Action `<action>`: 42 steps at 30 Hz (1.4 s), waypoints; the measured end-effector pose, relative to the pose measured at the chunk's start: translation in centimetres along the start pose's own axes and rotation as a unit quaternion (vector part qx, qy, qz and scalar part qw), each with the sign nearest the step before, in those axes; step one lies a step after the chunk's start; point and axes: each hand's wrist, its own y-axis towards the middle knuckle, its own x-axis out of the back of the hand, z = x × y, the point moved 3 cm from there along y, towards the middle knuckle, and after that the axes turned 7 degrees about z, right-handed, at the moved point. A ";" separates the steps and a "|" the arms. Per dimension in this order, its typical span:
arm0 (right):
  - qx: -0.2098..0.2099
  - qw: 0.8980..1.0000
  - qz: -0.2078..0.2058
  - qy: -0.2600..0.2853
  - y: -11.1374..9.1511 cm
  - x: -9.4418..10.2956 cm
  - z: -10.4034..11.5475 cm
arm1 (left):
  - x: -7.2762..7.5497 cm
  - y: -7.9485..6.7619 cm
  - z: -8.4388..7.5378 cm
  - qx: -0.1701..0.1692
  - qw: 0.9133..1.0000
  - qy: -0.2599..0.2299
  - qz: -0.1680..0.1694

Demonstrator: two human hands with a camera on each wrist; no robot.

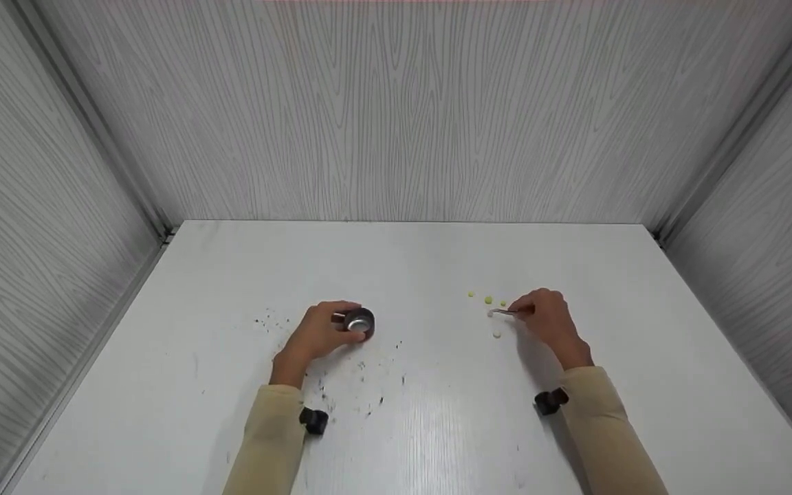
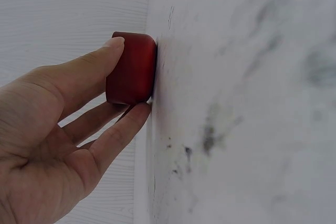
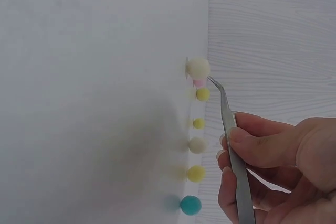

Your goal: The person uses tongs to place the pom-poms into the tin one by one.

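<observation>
My left hand grips a small round metal cup, thumb and fingers on either side of it. The cup stands on the table; its outside is red in the left wrist view, where the wall of the cup is seen from the side. My right hand pinches silver bent-tip tweezers between thumb and fingers. Their tips come right at a small whitish ball. Around it lie yellow balls and another whitish ball.
A teal ball and a pink ball also show in the right wrist view. Dark smudges mark the white table near the left hand. Grey wood-grain panels enclose the back and sides.
</observation>
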 end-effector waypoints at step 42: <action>0.090 0.992 0.054 0.067 2.1 -3.5 11.5 | -0.1 -0.2 -0.3 0.000 1.000 -0.002 0.003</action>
